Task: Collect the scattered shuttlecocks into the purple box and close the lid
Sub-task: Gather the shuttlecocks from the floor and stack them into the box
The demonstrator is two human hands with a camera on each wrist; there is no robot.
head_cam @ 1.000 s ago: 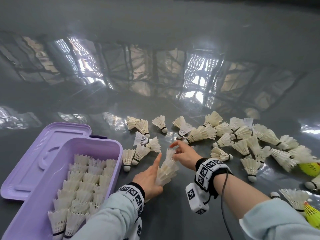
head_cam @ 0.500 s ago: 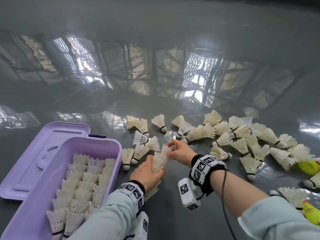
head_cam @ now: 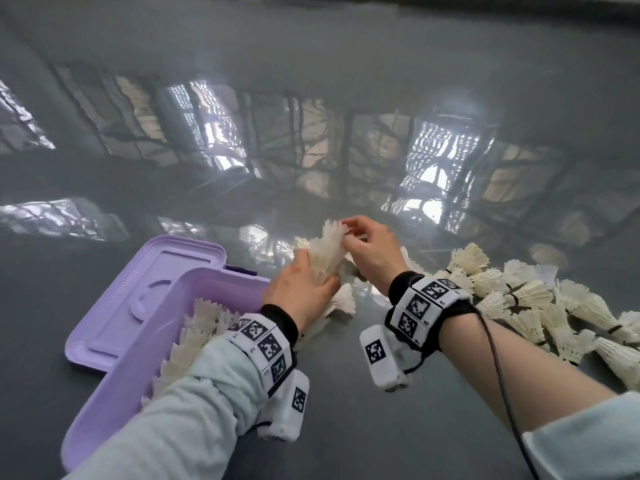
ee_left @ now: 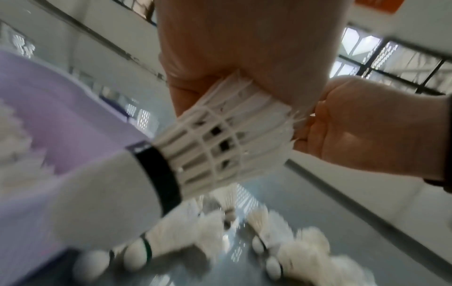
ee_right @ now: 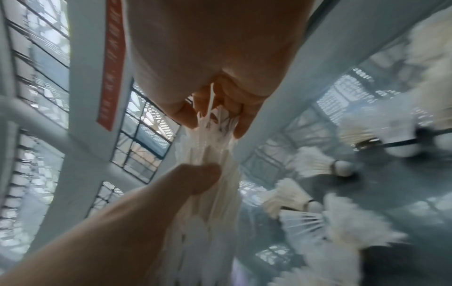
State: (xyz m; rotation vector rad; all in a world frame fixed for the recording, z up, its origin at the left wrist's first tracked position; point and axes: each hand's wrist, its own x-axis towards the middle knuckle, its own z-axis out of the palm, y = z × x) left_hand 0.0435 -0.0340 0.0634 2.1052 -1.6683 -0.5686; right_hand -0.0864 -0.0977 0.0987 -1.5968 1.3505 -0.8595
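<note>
A nested stack of white shuttlecocks is raised off the floor between both hands, just right of the purple box. My left hand grips the stack's lower part, cork end towards my wrist. My right hand pinches the feather tips at the top. The box stands open, its lid lying flat behind it, with rows of shuttlecocks inside, partly hidden by my left sleeve. Several loose shuttlecocks lie on the floor to the right.
The floor is glossy grey and mirrors windows. A few shuttlecocks lie right under my hands, beside the box's right wall. A cable runs from the right wrist band along my forearm.
Both hands have lifted the shuttlecock stack off the floor and carried it up and left, closer to the box. The head view has tilted, so the box sits nearer the frame's middle.
</note>
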